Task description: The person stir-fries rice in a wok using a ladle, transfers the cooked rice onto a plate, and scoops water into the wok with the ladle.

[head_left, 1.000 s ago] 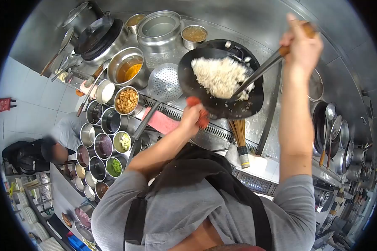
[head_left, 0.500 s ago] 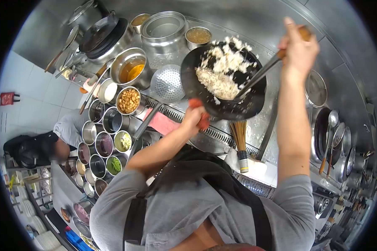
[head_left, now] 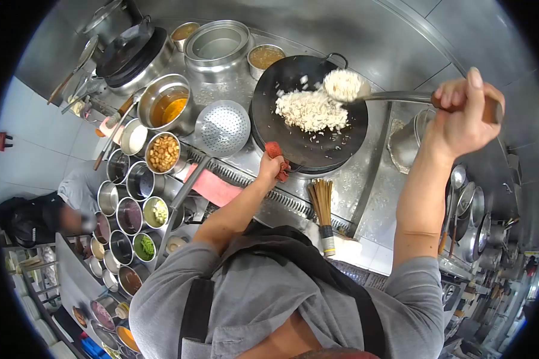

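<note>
My left hand [head_left: 271,168] is closed around the near handle of a black wok [head_left: 335,146], with a red cloth [head_left: 275,157] between hand and handle. White rice with small bits [head_left: 308,112] lies in a heap in the wok, and a few loose grains are in the air above it. High on the right, my right hand [head_left: 464,119] grips the wooden handle of a ladle [head_left: 395,96]. The ladle's bowl is over the far side of the wok, heaped with rice [head_left: 343,85].
Left of the wok lies a perforated strainer [head_left: 223,127], near a pot [head_left: 176,93] of orange liquid and a bowl of brown chunks [head_left: 163,152]. A bamboo brush [head_left: 322,206] and pink cloth [head_left: 214,188] are at the front. Another person [head_left: 42,215] is at far left.
The wok has come down from a tilt to rest level on the stove. The ladle has swung up out of the rice, scooping some, while my right hand moved right and lower.
</note>
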Demonstrator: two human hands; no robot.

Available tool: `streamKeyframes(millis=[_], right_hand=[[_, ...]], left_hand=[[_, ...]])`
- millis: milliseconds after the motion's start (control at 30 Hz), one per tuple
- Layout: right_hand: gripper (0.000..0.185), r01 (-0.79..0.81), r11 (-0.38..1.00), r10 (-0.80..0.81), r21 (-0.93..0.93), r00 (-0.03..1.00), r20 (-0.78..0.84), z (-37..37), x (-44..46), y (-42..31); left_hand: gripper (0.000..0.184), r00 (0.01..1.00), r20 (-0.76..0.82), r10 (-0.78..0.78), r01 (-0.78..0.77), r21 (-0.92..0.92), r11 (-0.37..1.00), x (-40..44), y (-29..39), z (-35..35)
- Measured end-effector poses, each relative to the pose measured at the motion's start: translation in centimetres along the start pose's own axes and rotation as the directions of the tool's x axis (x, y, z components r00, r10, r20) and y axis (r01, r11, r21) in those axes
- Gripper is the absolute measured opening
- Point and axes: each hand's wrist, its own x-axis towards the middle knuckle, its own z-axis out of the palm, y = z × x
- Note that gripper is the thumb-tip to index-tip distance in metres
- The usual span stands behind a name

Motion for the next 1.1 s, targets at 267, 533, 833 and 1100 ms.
streamKeyframes(millis=[267,533,833,1100], right_hand=[[0.021,-0.379,0.922,0.386,-0.074,0.909,0.158,-1.4,-8.6,15.1],[0.020,-0.240,0.944,0.281,-0.229,0.944,0.170,1.4,-0.6,10.7],[0.022,-0.442,0.896,0.437,-0.045,0.895,-0.093,1.7,-1.6,13.9],[0.018,-0.406,0.913,0.408,-0.044,0.898,0.167,2.2,-9.5,14.4]], left_hand=[[0.023,0.999,-0.012,-0.051,0.051,0.030,0.998,0.8,-0.3,0.3],[0.032,0.998,-0.004,-0.057,0.058,0.090,0.994,1.5,-0.8,-0.6],[0.036,0.999,-0.030,-0.044,0.050,0.224,0.973,1.9,-0.1,-0.6],[0.035,0.999,-0.036,-0.036,0.042,0.217,0.975,2.9,-1.4,-1.3]])
